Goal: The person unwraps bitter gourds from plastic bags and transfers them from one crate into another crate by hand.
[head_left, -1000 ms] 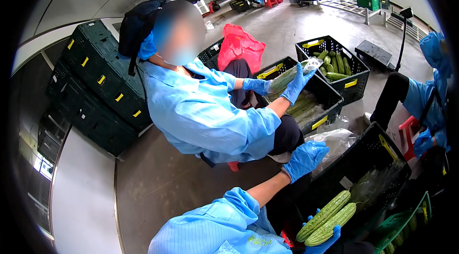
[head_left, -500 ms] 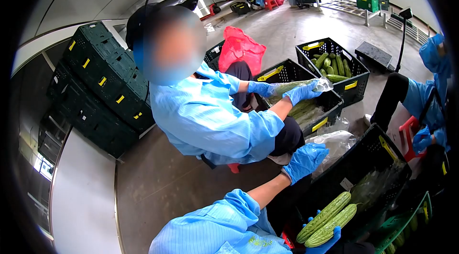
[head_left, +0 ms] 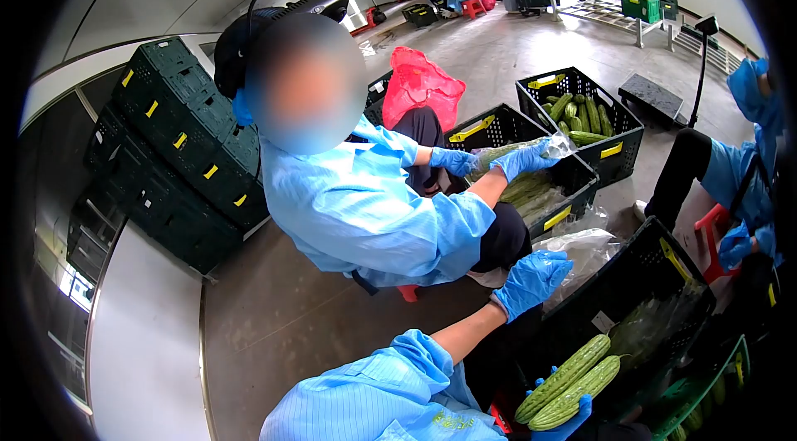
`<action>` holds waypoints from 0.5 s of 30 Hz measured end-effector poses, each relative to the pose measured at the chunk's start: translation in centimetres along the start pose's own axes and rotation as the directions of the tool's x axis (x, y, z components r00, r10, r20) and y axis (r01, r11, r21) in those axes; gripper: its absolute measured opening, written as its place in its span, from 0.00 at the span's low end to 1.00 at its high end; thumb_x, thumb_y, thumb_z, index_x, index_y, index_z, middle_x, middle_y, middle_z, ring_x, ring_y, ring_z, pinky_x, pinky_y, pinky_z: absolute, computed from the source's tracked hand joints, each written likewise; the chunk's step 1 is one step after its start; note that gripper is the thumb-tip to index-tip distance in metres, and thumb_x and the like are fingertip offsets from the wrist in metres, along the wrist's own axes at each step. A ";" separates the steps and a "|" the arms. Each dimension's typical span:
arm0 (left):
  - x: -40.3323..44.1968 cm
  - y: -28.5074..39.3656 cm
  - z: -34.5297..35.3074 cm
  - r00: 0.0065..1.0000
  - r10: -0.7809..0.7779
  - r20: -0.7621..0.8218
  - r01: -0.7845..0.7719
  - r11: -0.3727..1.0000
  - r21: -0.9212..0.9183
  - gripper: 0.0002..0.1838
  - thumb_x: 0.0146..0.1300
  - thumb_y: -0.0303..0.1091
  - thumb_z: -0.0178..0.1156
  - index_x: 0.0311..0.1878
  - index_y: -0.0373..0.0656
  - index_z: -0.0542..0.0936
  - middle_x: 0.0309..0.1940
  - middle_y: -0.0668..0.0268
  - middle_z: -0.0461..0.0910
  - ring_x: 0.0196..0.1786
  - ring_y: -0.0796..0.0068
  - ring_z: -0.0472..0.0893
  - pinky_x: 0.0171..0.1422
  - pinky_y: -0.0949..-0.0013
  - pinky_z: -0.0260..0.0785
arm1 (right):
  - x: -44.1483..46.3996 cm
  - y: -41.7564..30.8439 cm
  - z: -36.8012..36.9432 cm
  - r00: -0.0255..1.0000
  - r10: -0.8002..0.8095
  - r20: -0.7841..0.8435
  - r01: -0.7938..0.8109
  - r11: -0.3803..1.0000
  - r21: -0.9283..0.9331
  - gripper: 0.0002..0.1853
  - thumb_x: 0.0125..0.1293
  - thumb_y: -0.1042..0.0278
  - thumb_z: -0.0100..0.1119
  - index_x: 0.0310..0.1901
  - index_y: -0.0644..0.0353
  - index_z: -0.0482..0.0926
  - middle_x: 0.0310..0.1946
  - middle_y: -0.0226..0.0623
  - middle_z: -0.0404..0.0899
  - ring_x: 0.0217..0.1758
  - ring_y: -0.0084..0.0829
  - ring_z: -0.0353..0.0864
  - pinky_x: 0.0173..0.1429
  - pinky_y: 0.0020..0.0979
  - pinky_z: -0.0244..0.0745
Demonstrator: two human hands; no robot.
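Note:
My right hand (head_left: pixel 573 422), in a blue glove, is at the bottom right, closed from below around two pale green bitter melons (head_left: pixel 573 383) lying side by side. My left hand (head_left: pixel 529 285), also gloved, is raised further up with its fingers curled together. Just behind those fingertips lies a clear plastic bag (head_left: pixel 591 248); whether the fingers pinch it I cannot tell. Both hands are by a black crate (head_left: pixel 656 254) with plastic film (head_left: pixel 656 325) inside. Across from me, a co-worker's gloved hands (head_left: pixel 523 160) hold a bagged bitter melon (head_left: pixel 498 150).
A black crate of bagged melons (head_left: pixel 531 196) stands before the co-worker (head_left: pixel 374 208), another with loose melons (head_left: pixel 581 117) behind it. A green crate (head_left: pixel 706 391) is at lower right. Another person (head_left: pixel 751 167) sits at right near a platform scale (head_left: pixel 652 96). Stacked crates (head_left: pixel 183 150) stand left.
The co-worker's head has shifted slightly to the right, and the whole view has moved a little. My hands and the two bitter melons stay almost where they were.

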State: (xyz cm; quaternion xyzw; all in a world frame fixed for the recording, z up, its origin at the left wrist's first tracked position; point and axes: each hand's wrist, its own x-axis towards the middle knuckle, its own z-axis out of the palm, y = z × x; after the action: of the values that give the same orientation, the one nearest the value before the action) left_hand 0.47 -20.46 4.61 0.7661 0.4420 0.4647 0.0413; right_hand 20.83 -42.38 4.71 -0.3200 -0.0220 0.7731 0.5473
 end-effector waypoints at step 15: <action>-0.2 -0.3 0.3 0.999 -0.026 0.030 0.026 0.999 0.020 0.11 0.69 0.38 0.61 0.42 0.41 0.86 0.39 0.58 0.86 0.41 0.55 0.85 0.46 0.59 0.78 | 0.5 0.2 -1.0 0.999 0.015 0.031 -0.016 0.999 0.035 0.47 0.61 0.35 0.51 0.74 0.63 0.60 0.63 0.50 0.73 0.62 0.49 0.75 0.65 0.50 0.71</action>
State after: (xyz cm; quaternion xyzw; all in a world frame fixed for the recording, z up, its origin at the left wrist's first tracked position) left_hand 0.47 -20.28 4.14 0.7677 0.4557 0.4480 0.0465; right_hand 21.13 -42.32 3.57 -0.2986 -0.0145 0.7823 0.5465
